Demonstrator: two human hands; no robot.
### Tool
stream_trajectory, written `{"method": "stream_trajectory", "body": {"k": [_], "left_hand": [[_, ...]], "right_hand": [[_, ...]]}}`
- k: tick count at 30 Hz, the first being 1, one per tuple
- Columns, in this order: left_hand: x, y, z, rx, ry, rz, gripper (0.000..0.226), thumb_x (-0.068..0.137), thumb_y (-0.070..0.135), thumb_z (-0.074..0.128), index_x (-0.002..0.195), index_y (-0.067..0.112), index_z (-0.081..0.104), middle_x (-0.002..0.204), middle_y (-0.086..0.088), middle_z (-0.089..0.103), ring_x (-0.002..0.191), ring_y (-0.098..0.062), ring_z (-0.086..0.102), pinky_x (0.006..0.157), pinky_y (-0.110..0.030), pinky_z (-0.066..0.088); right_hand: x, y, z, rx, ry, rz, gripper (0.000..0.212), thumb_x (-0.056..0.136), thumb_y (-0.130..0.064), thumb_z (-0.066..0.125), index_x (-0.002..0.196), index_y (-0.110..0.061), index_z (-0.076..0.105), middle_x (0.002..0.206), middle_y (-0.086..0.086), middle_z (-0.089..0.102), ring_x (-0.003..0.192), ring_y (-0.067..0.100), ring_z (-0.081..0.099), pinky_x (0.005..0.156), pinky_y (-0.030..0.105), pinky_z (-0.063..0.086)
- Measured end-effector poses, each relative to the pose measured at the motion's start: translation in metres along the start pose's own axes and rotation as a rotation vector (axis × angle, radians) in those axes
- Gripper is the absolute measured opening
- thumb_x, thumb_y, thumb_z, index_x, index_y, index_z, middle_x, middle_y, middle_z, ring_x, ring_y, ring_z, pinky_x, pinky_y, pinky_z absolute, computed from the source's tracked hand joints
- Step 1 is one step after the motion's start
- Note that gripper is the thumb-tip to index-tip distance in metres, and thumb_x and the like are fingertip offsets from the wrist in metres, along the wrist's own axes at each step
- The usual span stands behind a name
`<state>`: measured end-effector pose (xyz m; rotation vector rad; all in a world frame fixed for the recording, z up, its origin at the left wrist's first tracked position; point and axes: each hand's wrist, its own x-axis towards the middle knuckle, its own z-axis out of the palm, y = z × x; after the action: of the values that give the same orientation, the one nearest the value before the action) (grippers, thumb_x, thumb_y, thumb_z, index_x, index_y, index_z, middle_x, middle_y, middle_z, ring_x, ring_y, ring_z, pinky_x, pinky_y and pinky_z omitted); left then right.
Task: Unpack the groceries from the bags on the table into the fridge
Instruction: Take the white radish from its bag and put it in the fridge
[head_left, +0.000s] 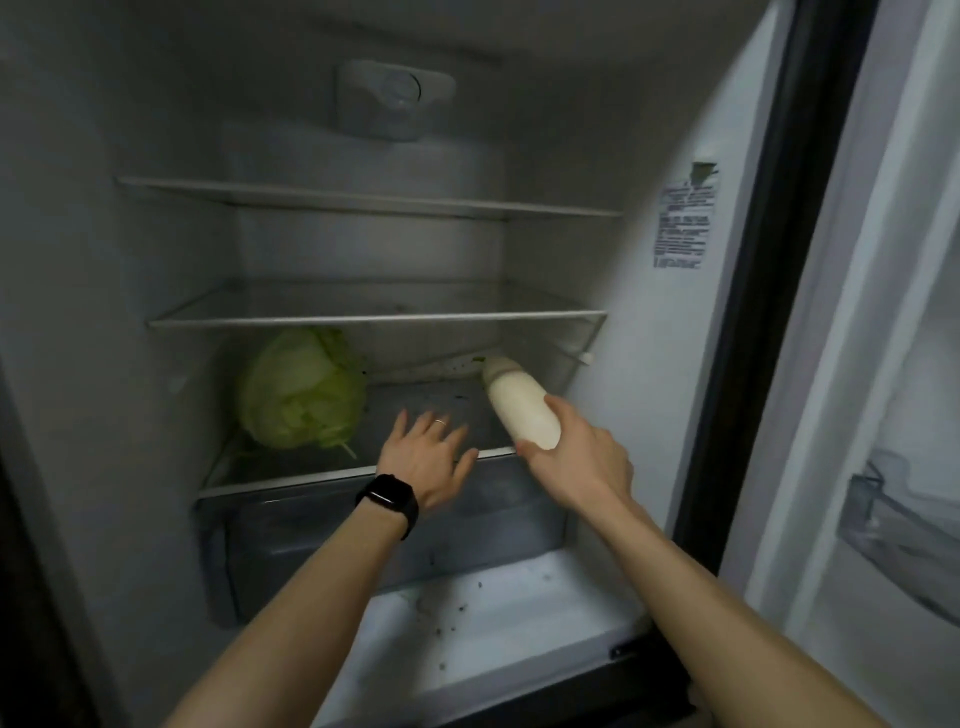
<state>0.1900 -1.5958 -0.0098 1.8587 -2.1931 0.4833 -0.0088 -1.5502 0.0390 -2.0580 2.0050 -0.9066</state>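
Head view showed the right hand (576, 457), grip curled round the near end of the daikon (519, 410), its long axis pointing inward along the lowest shelf (337, 475) right of centre, while the left hand (426, 460) hovered spread and empty between daikon and cabbage (301, 389).

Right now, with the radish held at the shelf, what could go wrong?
1. The radish, gripped by the right hand, has its near end close to the front rim of the shelf; let go there, it might slide off.
2. It is round, so it may roll toward the cabbage.
3. The open left hand sits between them and could get bumped.
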Motion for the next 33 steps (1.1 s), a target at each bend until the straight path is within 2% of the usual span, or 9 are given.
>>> {"method": "stream_trajectory", "body": {"k": [2,5,8,13,17,20,23,25,33], "left_hand": [[0.007,-0.008,0.011,-0.011,-0.039,-0.015,0.069,0.095,0.062,0.004,0.148,0.035,0.038,0.157,0.001,0.037,0.147,-0.022,0.024,0.118,-0.05,0.013],[0.01,-0.013,0.021,-0.064,-0.027,-0.007,0.072,0.092,0.063,0.001,0.145,0.036,0.042,0.151,0.005,0.045,0.14,-0.022,0.037,0.113,-0.044,0.025],[0.012,-0.014,0.023,-0.081,-0.024,0.019,0.06,0.099,0.058,0.013,0.144,0.034,0.044,0.147,0.007,0.05,0.134,-0.023,0.045,0.108,-0.04,0.033],[0.013,-0.016,0.022,-0.151,-0.044,0.015,0.054,0.102,0.055,0.022,0.147,0.034,0.041,0.151,0.008,0.045,0.136,-0.024,0.041,0.108,-0.039,0.037],[0.015,-0.017,0.024,-0.154,-0.045,0.022,0.055,0.102,0.057,0.022,0.148,0.034,0.04,0.152,0.007,0.044,0.138,-0.025,0.04,0.11,-0.039,0.036],[0.014,-0.019,0.029,-0.144,-0.05,0.01,0.057,0.1,0.059,0.02,0.148,0.036,0.04,0.152,0.007,0.044,0.139,-0.024,0.04,0.11,-0.041,0.037],[0.015,-0.019,0.031,-0.139,-0.037,0.002,0.057,0.1,0.059,0.02,0.148,0.037,0.04,0.152,0.008,0.044,0.137,-0.023,0.041,0.107,-0.039,0.038],[0.015,-0.018,0.03,-0.13,-0.026,-0.003,0.056,0.1,0.059,0.02,0.148,0.037,0.041,0.152,0.008,0.044,0.137,-0.022,0.041,0.106,-0.038,0.038],[0.013,-0.015,0.025,-0.12,-0.051,-0.031,0.053,0.101,0.057,0.024,0.145,0.036,0.045,0.149,0.007,0.048,0.135,-0.022,0.044,0.104,-0.038,0.041]], "right_hand": [[0.027,-0.006,0.01,-0.051,-0.001,0.021,0.069,0.087,-0.053,0.059,0.149,-0.041,0.031,0.13,0.012,0.062,0.117,0.038,0.058,0.091,0.039,0.047],[0.06,-0.012,0.026,-0.119,-0.012,0.034,0.066,0.089,-0.049,0.058,0.149,-0.036,0.034,0.129,0.014,0.063,0.118,0.038,0.059,0.091,0.038,0.047],[0.09,-0.017,0.045,-0.14,-0.01,0.023,0.061,0.09,-0.043,0.058,0.147,-0.029,0.039,0.128,0.016,0.064,0.117,0.039,0.059,0.09,0.039,0.048],[0.125,-0.019,0.07,-0.13,-0.015,0.033,0.059,0.092,-0.043,0.059,0.146,-0.027,0.043,0.132,0.018,0.057,0.119,0.041,0.058,0.095,0.043,0.048],[0.137,-0.008,0.073,-0.225,0.051,-0.014,0.058,0.089,-0.051,0.062,0.137,-0.019,0.055,0.138,0.018,0.046,0.126,0.042,0.046,0.095,0.046,0.048],[0.12,0.013,0.078,-0.185,0.12,-0.056,0.068,0.085,-0.056,0.066,0.14,-0.021,0.048,0.143,0.014,0.042,0.129,0.037,0.043,0.095,0.046,0.047],[0.101,0.035,0.098,-0.047,0.246,-0.178,0.058,0.091,-0.031,0.064,0.145,-0.019,0.048,0.148,0.016,0.043,0.13,0.039,0.043,0.106,0.043,0.039],[0.102,0.04,0.108,-0.008,0.316,-0.185,0.054,0.092,-0.019,0.061,0.145,-0.012,0.049,0.148,0.019,0.045,0.129,0.041,0.044,0.11,0.042,0.035],[0.111,0.041,0.104,-0.034,0.243,-0.195,0.055,0.095,-0.018,0.058,0.148,-0.011,0.045,0.154,0.021,0.039,0.137,0.039,0.04,0.112,0.04,0.033]]}}
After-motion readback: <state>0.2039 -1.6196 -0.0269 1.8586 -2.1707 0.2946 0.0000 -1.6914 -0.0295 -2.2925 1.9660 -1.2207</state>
